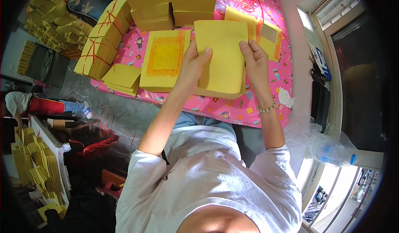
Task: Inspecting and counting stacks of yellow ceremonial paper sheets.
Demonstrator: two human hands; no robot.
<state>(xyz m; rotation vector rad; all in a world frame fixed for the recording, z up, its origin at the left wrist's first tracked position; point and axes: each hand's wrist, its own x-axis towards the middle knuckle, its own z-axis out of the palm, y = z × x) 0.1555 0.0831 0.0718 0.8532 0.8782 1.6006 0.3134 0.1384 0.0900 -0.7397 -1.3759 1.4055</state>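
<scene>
Both long edges of the yellow paper [222,54] were pinched, by left hand [193,66] and right hand [256,63]; long axis ran fore-and-aft; orange-smeared paper [167,56] lay leftward, left hand nearer.

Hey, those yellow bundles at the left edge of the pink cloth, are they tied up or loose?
Tied up: red string runs across the yellow bundles and crosses over itself.
</scene>
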